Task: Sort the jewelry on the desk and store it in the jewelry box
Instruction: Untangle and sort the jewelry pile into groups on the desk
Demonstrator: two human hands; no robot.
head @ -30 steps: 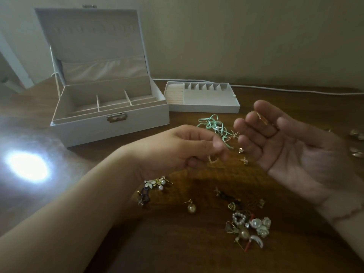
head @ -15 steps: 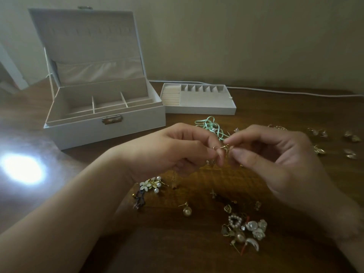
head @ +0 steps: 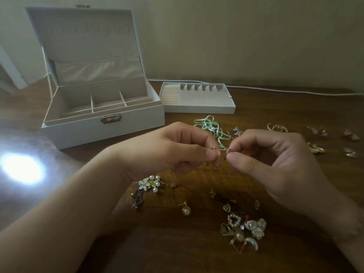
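Note:
My left hand (head: 173,150) and my right hand (head: 275,162) meet above the middle of the desk, both pinching a small gold earring (head: 221,151) between fingertips. The white jewelry box (head: 102,127) stands open at the back left, its compartments bare. Its removable tray (head: 199,108) lies to the right of it. Loose jewelry is scattered on the desk: a flower-and-pearl piece (head: 150,184), a pearl drop earring (head: 185,209), a heap of pearl and rose pieces (head: 244,229), a mint ribbon piece (head: 211,128), and gold rings (head: 277,128).
Several gold leaf-shaped earrings (head: 334,142) lie at the right edge of the wooden desk (head: 177,253). A white cable (head: 295,91) runs along the back by the wall. A bright glare spot (head: 21,168) sits on the desk at the left.
A second ago my right hand was open, palm up; it has since closed and come to my left hand, so both now pinch the small gold earring. The camera moved slightly.

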